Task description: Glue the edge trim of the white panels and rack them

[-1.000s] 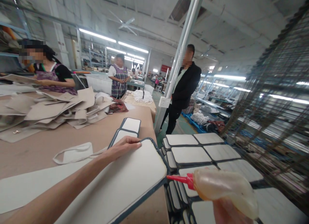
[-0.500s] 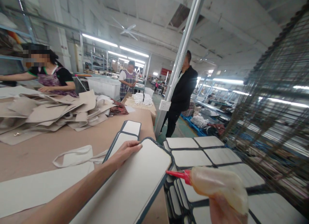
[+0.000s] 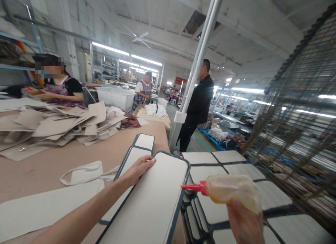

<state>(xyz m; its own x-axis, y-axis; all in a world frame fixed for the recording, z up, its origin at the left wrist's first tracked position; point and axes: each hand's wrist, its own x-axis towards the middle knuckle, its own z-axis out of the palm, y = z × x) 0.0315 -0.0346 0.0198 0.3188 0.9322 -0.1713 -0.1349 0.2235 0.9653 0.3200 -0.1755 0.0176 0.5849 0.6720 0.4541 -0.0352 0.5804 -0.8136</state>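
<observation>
My left hand (image 3: 143,168) grips the upper left edge of a long cream panel (image 3: 157,195) with a dark border and rounded corners, thumb on its face. In my right hand (image 3: 244,216) is a translucent squeeze bottle (image 3: 231,189) with amber liquid inside and a red nozzle (image 3: 193,187). The nozzle tip is at the panel's dark right edge, just below the corner. Beneath and left of this panel lies another cream panel (image 3: 144,141) with the same border. The fingers of my right hand are partly hidden behind the bottle.
Similar bordered panels (image 3: 246,170) lie in stacks on the right, beside a wire mesh rack (image 3: 301,107). On the brown table (image 3: 115,146) are a heap of beige pieces (image 3: 57,125) and a white strap (image 3: 70,174). A metal post (image 3: 187,93) rises ahead. Several people stand or work beyond.
The bottle has tilted closer to level, its body shifting slightly left and up, with the nozzle still at the panel's right edge. The held panel has turned slightly, uncovering more of the panel beneath.
</observation>
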